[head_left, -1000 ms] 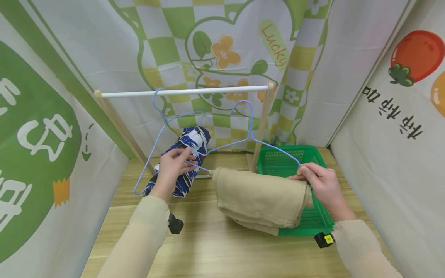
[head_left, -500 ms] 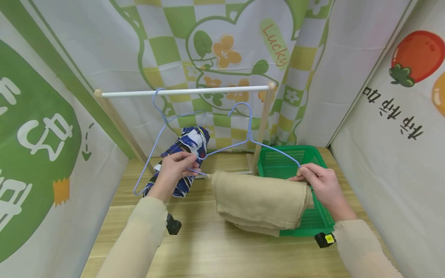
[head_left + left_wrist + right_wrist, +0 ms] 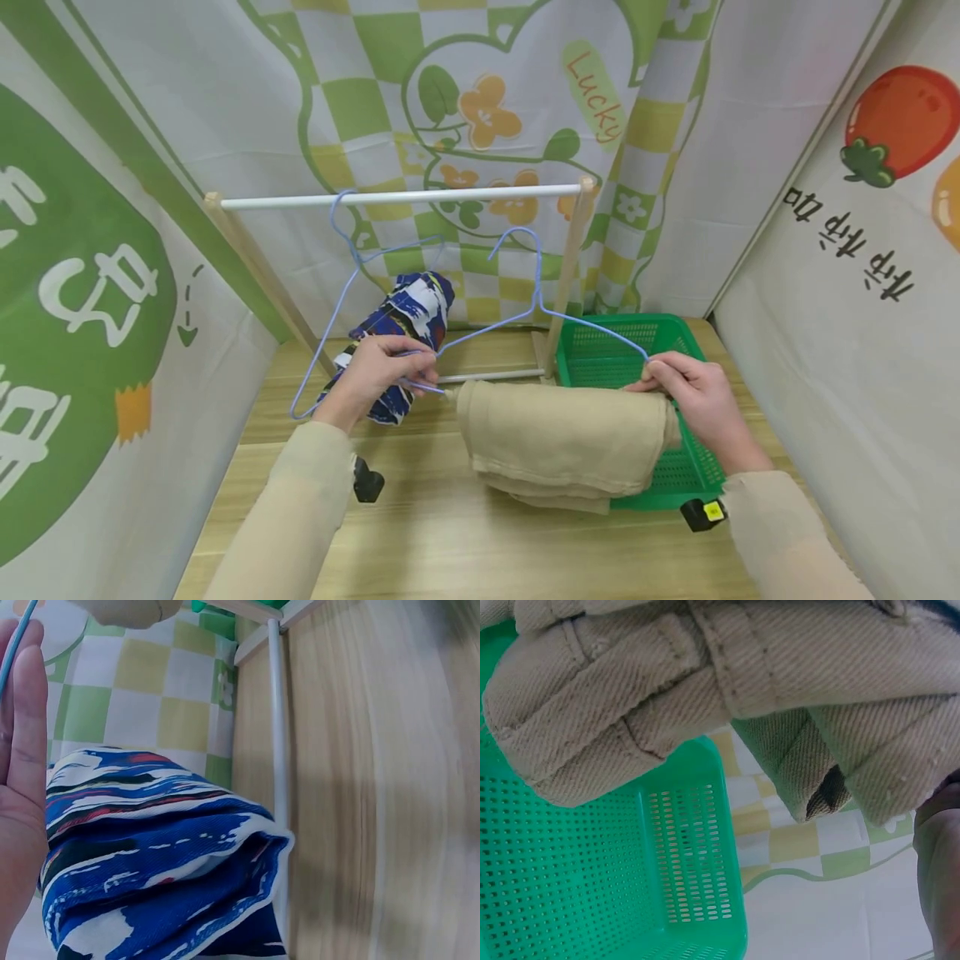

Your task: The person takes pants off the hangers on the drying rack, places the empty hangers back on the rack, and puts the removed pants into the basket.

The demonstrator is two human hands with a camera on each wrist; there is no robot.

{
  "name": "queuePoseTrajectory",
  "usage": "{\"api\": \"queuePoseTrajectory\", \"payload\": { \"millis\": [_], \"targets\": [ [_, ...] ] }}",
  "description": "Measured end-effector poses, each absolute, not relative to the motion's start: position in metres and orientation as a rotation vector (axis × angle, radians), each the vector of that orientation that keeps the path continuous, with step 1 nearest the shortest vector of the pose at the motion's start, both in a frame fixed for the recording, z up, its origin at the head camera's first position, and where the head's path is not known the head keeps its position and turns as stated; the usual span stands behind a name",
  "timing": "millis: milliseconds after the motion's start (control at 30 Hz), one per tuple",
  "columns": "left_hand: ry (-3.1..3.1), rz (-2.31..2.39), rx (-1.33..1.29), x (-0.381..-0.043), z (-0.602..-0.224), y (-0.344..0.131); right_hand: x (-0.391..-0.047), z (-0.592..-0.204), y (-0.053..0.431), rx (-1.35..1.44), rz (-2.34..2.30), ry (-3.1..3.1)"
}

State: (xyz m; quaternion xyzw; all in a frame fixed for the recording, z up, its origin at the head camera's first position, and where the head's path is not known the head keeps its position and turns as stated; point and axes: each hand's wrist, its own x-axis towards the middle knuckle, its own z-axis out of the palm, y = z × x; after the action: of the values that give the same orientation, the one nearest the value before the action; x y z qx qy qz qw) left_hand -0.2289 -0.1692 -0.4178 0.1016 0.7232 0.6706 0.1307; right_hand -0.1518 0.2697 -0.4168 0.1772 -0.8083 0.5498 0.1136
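My left hand (image 3: 382,377) pinches the left end of a blue wire hanger (image 3: 498,321). At the other end, my right hand (image 3: 693,400) holds the hanger's right shoulder between thumb and fingers. Folded tan trousers (image 3: 566,433) drape over its bottom bar, between the two hands, in front of the rack. Their twill weave and seams (image 3: 724,664) show close up in the right wrist view. The hanger's hook points up and to the left, apart from the rail. In the left wrist view, the left fingers (image 3: 28,712) lie along the blue wire.
A small rack with a white rail (image 3: 450,197) stands at the back. From it hangs a second blue hanger (image 3: 330,321) with a folded blue-and-white patterned garment (image 3: 423,304). Behind the trousers, at right, is a green plastic basket (image 3: 678,333). Patterned curtains enclose the wooden table (image 3: 450,542).
My left hand has moved slightly down, lowering the hanger's left end. The hook has dropped and shifted a little left, and the trousers sit slightly lower. My right hand has barely moved.
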Motion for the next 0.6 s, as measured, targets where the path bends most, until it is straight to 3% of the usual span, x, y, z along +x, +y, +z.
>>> {"api": "queuePoseTrajectory", "payload": {
  "millis": [600],
  "targets": [
    [2.107, 1.617, 0.464, -0.217, -0.387, -0.162, -0.159, -0.416, 0.274, 0.459, 1.593, -2.428]
  ]
}}
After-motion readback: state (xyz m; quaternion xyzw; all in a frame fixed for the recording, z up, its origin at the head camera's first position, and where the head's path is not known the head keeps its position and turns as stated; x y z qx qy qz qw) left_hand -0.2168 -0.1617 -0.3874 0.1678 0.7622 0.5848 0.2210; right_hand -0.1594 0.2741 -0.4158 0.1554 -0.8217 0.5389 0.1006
